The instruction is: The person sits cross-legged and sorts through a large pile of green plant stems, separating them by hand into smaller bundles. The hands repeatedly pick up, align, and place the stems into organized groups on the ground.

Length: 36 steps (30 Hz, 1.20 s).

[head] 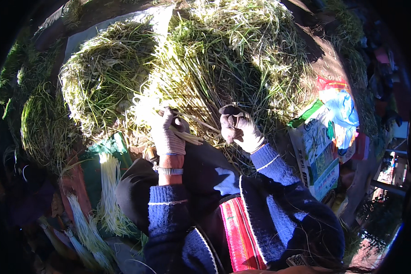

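Note:
Both of my hands wear knit work gloves with dark fingers. My left hand (169,130) is closed around a small bundle of pale plant stalks (188,137); their cut-looking ends point right, and the other end is washed out by bright sun. One longer stalk (202,122) slants from that hand toward my right hand (239,126), whose fingers are curled; whether they pinch its end I cannot tell. Beyond both hands lies a large heap of long green and yellowish stalks (195,75), partly in shade.
Bundles of pale stalks (109,191) lie on green material at lower left, with more bundles (85,229) beside them. Another leafy heap (106,75) rests on a pale sheet at upper left. Printed plastic sacks (315,150) and a light blue bag (342,109) lie at right.

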Available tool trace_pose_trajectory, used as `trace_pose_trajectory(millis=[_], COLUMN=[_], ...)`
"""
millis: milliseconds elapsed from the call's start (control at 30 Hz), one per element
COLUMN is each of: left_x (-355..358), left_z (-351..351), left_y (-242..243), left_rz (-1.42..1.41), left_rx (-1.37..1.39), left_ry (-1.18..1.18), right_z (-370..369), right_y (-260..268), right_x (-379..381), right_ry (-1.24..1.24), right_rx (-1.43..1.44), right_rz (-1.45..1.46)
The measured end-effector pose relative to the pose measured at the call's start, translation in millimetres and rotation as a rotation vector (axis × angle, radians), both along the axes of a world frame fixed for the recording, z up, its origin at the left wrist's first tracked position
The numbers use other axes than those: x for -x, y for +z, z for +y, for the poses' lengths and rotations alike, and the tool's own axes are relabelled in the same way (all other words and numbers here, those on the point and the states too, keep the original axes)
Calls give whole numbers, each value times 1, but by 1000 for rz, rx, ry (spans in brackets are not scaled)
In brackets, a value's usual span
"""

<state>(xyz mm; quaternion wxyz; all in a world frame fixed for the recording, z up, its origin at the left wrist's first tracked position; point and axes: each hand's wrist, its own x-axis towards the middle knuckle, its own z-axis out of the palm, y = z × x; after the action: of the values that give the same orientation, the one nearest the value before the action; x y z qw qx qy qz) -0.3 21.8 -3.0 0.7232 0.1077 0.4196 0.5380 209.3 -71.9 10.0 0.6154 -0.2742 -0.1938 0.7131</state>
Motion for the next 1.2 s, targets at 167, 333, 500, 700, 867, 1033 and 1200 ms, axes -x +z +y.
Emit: trace_pose_trajectory(millis=[167, 333, 500, 700, 867, 1033, 1200], left_x=[0, -2, -1, -3, -8, -13, -7], left_z=[-5, -5, -6, -8, -3, -2, 1], left_y=[3, 9, 10, 17, 23, 15, 6], left_rz=[22, 90, 65, 81, 189, 118, 173], left_rx=[-49, -68, -74, -89, -21, -11, -2], left_ry=[49, 5, -40, -38, -47, -175, -371], right_z=[-52, -84, -79, -36, -32, 2, 38], right_y=[-29, -97, -84, -46, -34, -22, -15], right_x=[-59, -89, -63, -6, 16, 31, 63], right_ry=[449, 843, 137, 334, 276, 134, 23], right_rx=[292, 113, 25, 339, 249, 331, 267], right_rz=[-835, -2143, -1697, -987, -961, -573, 383])
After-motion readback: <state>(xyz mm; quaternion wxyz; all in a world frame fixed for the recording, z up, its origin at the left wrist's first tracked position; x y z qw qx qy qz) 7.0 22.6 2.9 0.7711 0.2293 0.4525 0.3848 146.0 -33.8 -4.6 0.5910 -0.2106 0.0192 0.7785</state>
